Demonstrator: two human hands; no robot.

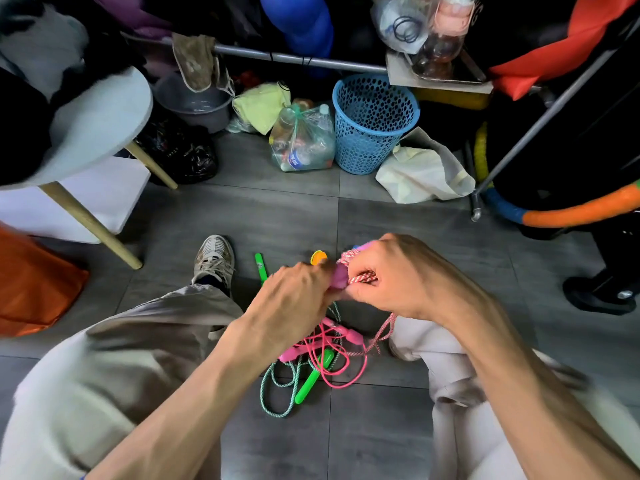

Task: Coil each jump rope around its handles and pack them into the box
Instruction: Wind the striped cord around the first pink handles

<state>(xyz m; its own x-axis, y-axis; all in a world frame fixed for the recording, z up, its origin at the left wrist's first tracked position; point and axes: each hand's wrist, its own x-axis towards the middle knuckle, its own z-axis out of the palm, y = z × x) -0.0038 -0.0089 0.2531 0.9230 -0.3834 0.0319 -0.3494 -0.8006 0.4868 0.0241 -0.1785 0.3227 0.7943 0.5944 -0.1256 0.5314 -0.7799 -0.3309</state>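
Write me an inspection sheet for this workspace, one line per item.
Surface: grey tiled floor, person seated on it.
Job's things: pink-and-white rope being wound on pink handles; pink rope and teal rope with green handle tangled on the floor; another green handle apart; no box seen.
Clutter: blue basket, bag of bottles, grey basin.
Hands: left hand grips the handles; right hand pinches the rope.
Cables: nothing seen.
Surroundings: stool leg, metal rack bar.

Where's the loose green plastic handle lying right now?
In the head view, the green plastic handle lies on the grey floor tiles, between the beige sneaker and the left hand.
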